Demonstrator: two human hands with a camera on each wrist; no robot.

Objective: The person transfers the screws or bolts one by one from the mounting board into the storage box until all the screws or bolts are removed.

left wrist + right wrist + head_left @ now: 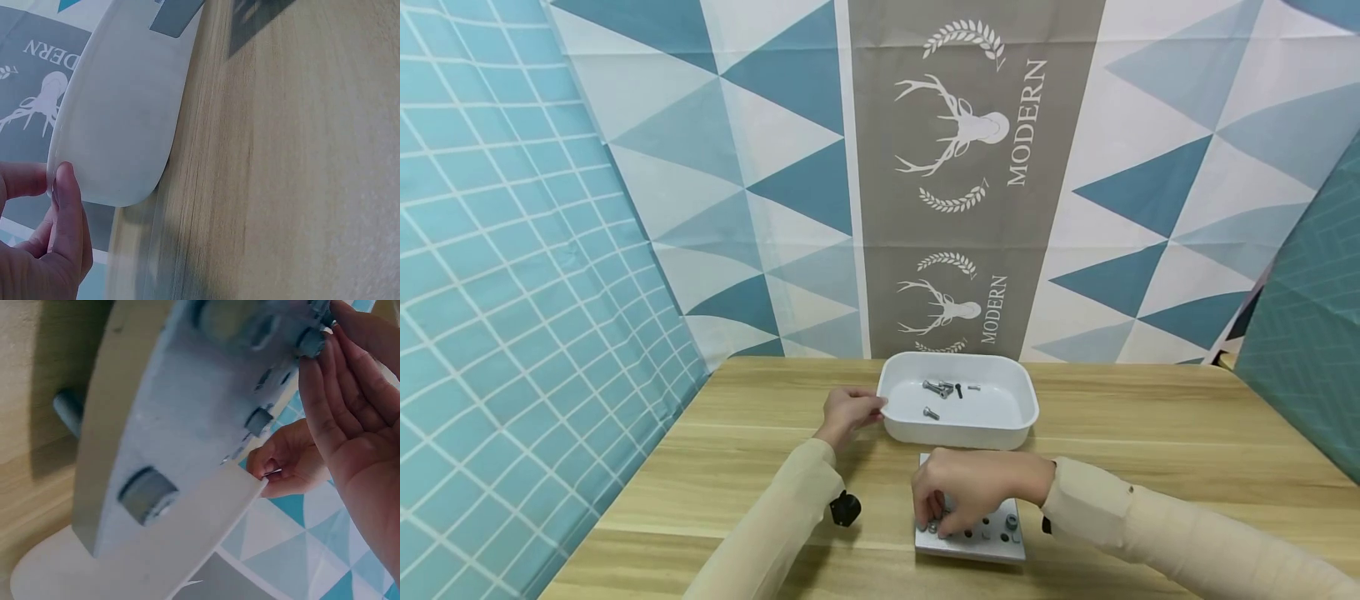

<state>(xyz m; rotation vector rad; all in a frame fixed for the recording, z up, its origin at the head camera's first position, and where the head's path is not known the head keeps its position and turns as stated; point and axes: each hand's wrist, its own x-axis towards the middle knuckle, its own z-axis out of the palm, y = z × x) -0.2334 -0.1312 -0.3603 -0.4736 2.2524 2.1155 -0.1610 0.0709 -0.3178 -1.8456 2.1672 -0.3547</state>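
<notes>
My left hand (850, 410) pinches the left end of a white tray (958, 433) between thumb and fingers; the left wrist view shows this grip on the rim. Below the tray, my right hand (966, 492) bends down over a silver metal plate (970, 547) with holes. In the right wrist view, the right hand (359, 403) has its thumb and fingertips at a small bolt (329, 317) by the plate's edge, partly hidden by them. Another bolt (310, 342) touches the fingers. A larger bolt (149, 495) stands at the plate's corner.
Several loose screws (938, 388) lie in the tray, with one screw (931, 412) apart near its front. The wooden table (1120, 433) carries tray and plate. A patterned cloth (797, 192) hangs behind, and a blue grid cloth (535, 250) borders the left.
</notes>
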